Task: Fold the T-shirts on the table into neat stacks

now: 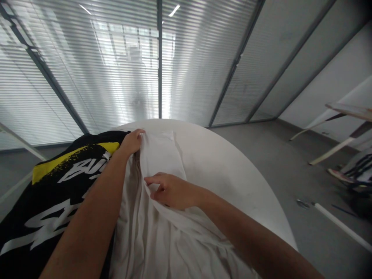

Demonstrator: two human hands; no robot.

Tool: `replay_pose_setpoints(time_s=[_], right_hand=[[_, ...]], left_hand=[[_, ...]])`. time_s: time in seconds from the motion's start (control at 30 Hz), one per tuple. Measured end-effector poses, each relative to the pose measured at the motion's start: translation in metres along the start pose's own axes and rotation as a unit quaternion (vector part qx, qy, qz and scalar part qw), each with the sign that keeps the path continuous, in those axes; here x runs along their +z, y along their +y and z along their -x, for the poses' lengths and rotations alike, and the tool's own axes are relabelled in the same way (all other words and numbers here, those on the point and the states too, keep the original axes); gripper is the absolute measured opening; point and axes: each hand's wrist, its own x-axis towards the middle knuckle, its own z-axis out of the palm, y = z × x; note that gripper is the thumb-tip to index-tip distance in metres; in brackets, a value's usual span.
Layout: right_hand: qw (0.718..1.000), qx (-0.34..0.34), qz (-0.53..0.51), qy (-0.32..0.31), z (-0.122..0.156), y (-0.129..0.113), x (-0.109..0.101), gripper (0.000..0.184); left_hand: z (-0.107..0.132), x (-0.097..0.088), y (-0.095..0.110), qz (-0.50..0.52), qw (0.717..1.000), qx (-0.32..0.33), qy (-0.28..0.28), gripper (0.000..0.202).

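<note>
A white piece of clothing or cloth (162,155) lies over the round table, its far part flat and its near part in loose folds. My left hand (132,142) pinches its far left corner between thumb and fingers. Closer to me, my right hand (171,190) has its thumb and index finger closed on the same left edge. Whether the white thing is a shirt or another garment I cannot tell. Left of it, partly under my left forearm, is a black garment (84,193) with yellow and white print.
The round white table (229,174) extends to the right of the cloth. Behind it stands a glass partition with blinds (192,77). On the right, a wooden-topped table (351,110) with pale legs stands on the grey floor (261,143), near a shoe (341,175).
</note>
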Motion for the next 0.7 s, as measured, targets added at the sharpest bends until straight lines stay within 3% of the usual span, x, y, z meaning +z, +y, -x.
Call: replay_pose_setpoints(time_s=[0.07, 0.17, 0.23, 0.3, 0.37, 0.53, 0.63, 0.7], right_hand=[[0.995, 0.033, -0.059, -0.071, 0.005, 0.001, -0.001, 0.045], [0.966, 0.066, -0.13, -0.211, 0.014, 0.011, -0.015, 0.05], [0.949, 0.085, -0.18, -0.244, 0.02, 0.021, -0.031, 0.052], [0.95, 0.113, -0.222, -0.189, 0.025, 0.029, -0.05, 0.051], [0.962, 0.142, -0.215, -0.095, 0.027, 0.037, -0.067, 0.047], [0.969, 0.219, -0.003, 0.116, 0.02, 0.055, -0.077, 0.042], [0.964, 0.151, 0.172, 0.136, 0.013, 0.063, -0.062, 0.045], [0.949, 0.133, 0.258, 0.127, 0.009, 0.065, -0.051, 0.045]], left_hand=[[0.001, 0.003, -0.003, -0.028, 0.999, -0.018, -0.015, 0.044], [0.001, 0.008, -0.004, -0.079, 0.995, -0.055, -0.041, 0.046], [0.002, 0.011, -0.002, -0.107, 0.989, -0.081, -0.056, 0.048], [0.003, 0.012, 0.002, -0.125, 0.984, -0.1, -0.072, 0.049], [0.004, 0.012, 0.008, -0.133, 0.981, -0.109, -0.088, 0.048], [0.009, 0.006, 0.023, -0.139, 0.981, -0.11, -0.077, 0.049], [0.012, 0.003, 0.03, -0.16, 0.98, -0.111, -0.041, 0.051], [0.013, 0.003, 0.032, -0.176, 0.978, -0.101, -0.047, 0.05]])
